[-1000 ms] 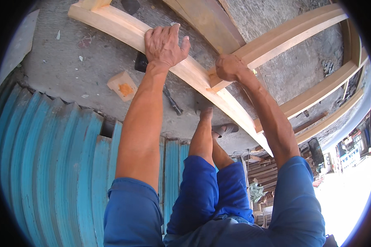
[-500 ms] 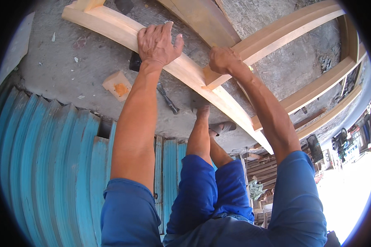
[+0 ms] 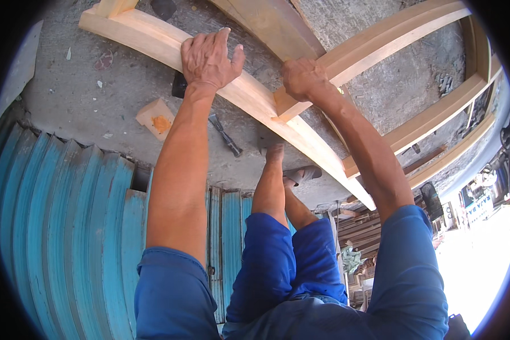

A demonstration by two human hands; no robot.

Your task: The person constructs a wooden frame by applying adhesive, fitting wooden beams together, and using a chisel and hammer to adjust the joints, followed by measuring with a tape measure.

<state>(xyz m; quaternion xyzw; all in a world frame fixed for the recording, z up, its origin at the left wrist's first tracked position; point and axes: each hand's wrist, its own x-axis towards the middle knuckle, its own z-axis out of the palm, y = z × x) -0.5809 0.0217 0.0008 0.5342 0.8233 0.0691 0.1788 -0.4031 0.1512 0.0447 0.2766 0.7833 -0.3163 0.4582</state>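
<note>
At upper centre, the left hand (image 3: 209,61) lies on a long wooden rail (image 3: 243,94), thumb spread, while the right hand (image 3: 305,79) curls over a crosspiece (image 3: 374,54), fingertips hidden, above concrete floor (image 3: 119,73), with blue corrugated metal (image 3: 68,226) lower left.

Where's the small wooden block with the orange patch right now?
In the head view, the wooden block lies on the concrete floor left of the left forearm, between the long pale beam and blue corrugated metal.
</note>
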